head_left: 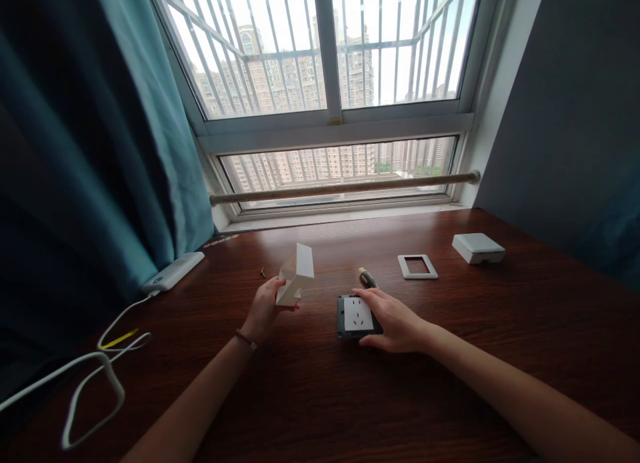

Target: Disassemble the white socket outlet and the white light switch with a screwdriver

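My left hand (264, 310) is closed around a white plastic box (297, 274) and holds it tilted just above the dark wooden table (320, 383). My right hand (393, 320) lies over the right side of a dark-framed wall socket (356, 315) with a white face, which lies flat on the table; the fingers curl around its edge. Just behind the socket lies a screwdriver (366, 277) with a yellow and black handle, partly hidden by my right hand.
A white rectangular frame (417, 266) and a white box (478, 247) lie at the back right. A small screw (263, 272) sits left of the held box. A white power bank (173, 271) with cables (95, 376) lies at the left by a teal curtain (100, 150).
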Motion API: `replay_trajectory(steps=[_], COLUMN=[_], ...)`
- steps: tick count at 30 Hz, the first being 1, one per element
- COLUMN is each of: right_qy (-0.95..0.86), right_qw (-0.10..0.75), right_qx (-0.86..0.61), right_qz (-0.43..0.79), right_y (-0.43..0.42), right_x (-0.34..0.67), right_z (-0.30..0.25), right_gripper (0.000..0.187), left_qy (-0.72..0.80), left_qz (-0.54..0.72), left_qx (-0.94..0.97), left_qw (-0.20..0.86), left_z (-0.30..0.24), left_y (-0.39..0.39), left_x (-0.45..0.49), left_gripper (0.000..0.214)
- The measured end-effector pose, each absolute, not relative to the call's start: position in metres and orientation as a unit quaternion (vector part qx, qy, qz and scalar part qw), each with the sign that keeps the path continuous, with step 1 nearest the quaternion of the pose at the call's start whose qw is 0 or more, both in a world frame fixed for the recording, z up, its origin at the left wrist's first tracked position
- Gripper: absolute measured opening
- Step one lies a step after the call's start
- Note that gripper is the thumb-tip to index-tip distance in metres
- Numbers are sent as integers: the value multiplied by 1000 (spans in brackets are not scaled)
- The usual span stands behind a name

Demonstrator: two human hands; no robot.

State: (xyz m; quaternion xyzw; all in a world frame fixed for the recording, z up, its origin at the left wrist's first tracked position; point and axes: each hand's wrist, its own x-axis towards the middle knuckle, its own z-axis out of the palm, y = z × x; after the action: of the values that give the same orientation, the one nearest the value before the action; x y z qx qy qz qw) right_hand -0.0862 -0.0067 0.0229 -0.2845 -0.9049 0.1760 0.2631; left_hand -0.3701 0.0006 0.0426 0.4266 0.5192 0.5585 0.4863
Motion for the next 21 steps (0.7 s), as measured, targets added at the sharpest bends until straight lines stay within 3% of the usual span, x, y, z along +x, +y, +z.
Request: replay_trajectory(steps=[8, 13, 21], right_qy=[-918, -924, -881], right_qw=[242, 241, 369], right_qx=[-270, -260, -283], right_qz=[163, 146, 86], right_y=[-8, -5, -21], right_x=[-87, -86, -94], right_z=[28, 22, 29], right_gripper=[80, 82, 104], left_qy=[498, 518, 500], left_qz=[577, 578, 559], left_qx=[405, 429, 532], left_qw=[505, 463, 394], left_z=[38, 37, 48], left_y=[-10, -11, -35], left_x=[-349, -346, -330], left_gripper=[18, 24, 37])
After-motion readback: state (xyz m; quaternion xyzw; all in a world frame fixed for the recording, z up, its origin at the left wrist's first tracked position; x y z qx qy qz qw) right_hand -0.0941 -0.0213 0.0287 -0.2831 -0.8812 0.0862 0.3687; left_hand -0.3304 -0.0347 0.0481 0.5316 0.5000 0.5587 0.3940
